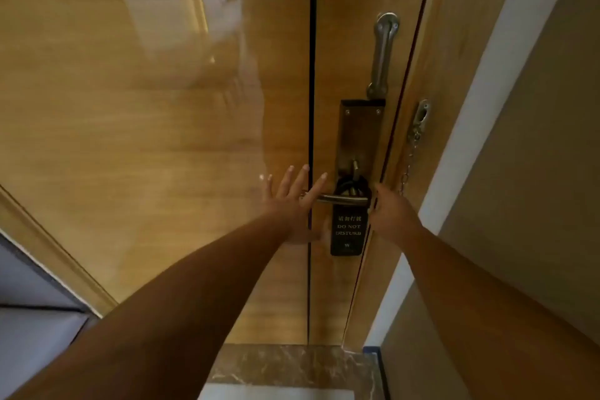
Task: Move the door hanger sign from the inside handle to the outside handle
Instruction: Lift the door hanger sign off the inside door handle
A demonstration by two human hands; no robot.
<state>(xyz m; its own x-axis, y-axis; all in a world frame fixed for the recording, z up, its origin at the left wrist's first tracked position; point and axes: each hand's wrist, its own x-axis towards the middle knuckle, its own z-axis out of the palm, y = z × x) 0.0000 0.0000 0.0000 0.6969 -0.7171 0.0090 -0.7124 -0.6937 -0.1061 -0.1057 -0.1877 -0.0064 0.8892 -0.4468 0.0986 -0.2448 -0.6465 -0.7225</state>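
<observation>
- A hotel room entrance: a black "DO NOT DISTURB" door hanger sign hangs just right of the left hand's fingers.
- A security chain hangs just beyond the right hand's fingertips.

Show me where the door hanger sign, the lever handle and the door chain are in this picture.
door hanger sign (348,230), head view, on its black face at the printed words.
lever handle (337,198), head view, on the bare metal bar left of the sign.
door chain (409,166), head view, on the hanging links.
</observation>
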